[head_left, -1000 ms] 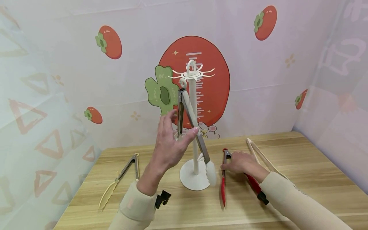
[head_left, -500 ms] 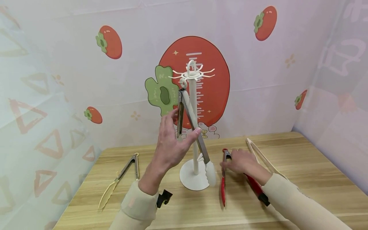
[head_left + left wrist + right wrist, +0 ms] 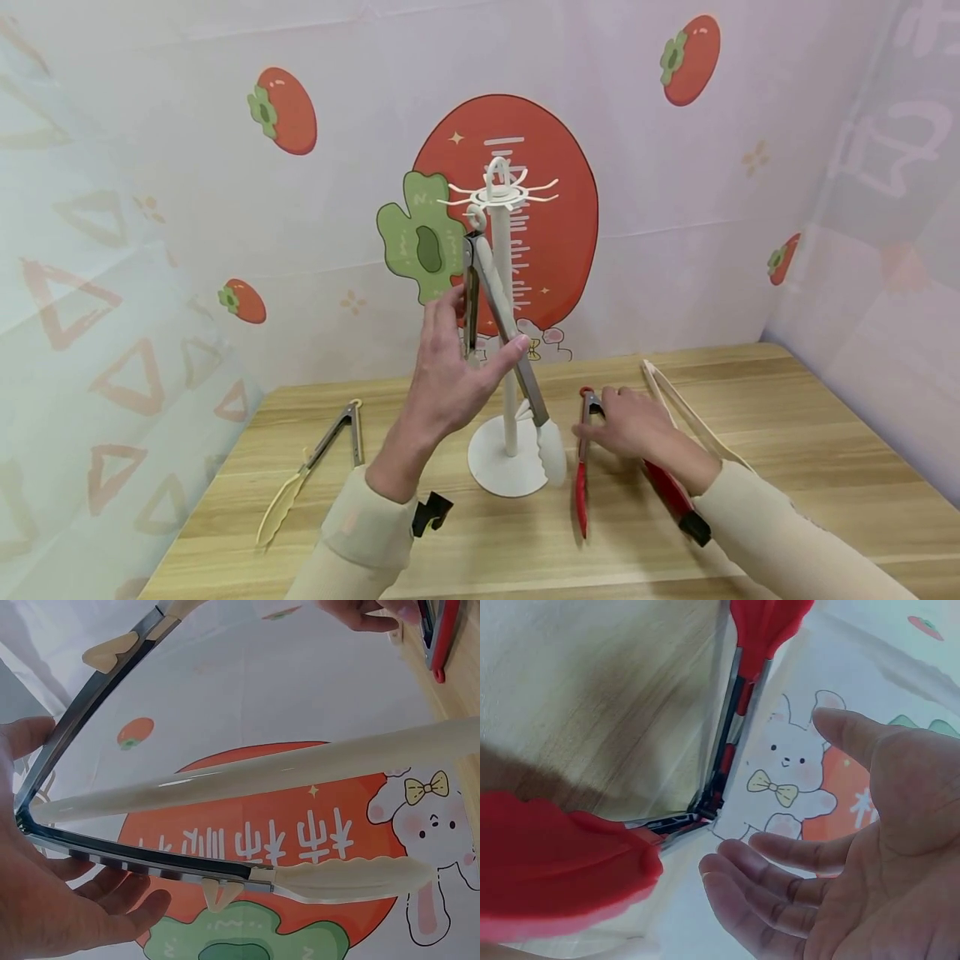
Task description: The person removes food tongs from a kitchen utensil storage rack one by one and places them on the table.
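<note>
A white stand (image 3: 495,471) with a ring of hooks holds hanging white-tipped metal tongs (image 3: 530,387), their arms spread. My left hand (image 3: 450,375) surrounds these tongs, loose fingers beside one arm and thumb (image 3: 30,736) against the other. How firmly it touches them cannot be told. My right hand (image 3: 633,421) hovers over red tongs (image 3: 582,500) lying spread on the table. In the right wrist view, the right hand (image 3: 877,877) has loosely bent fingers holding nothing, apart from the red tongs (image 3: 754,630); it hides part of them in the head view.
Pale yellow tongs (image 3: 281,508) lie spread on the wooden table (image 3: 480,558) at left, partly behind the left sleeve. Cream tongs (image 3: 697,421) lie at right, behind the right forearm. A patterned cloth wall (image 3: 337,200) stands behind the table.
My left hand has shifted slightly right, its thumb closer across the hanging tongs' arm. My right hand has barely moved above the red tongs. Those on the table lie as before.
</note>
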A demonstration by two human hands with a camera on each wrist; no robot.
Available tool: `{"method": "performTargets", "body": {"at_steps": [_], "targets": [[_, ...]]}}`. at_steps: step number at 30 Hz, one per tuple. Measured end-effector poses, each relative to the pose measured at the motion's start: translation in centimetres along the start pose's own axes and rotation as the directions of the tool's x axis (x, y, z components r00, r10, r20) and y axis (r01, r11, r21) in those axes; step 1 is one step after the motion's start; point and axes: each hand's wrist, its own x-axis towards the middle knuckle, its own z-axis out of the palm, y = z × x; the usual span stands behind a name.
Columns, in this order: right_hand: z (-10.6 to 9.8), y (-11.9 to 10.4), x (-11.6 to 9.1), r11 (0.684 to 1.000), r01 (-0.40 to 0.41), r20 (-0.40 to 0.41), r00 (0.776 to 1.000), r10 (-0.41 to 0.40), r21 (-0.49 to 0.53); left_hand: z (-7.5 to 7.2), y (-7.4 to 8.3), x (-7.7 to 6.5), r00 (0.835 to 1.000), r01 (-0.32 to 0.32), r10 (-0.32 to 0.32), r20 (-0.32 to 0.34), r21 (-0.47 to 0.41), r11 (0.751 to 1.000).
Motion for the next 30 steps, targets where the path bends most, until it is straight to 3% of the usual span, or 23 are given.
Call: {"method": "performTargets", "body": {"at_steps": [30], "targets": [[-1.0,-0.5,-2.0,0.987,0.133,-0.157,0.98,-0.118,0.087,-0.6,0.0,-0.1,0.999,-0.013,0.011,-0.052,-0.047,0.999]]}}
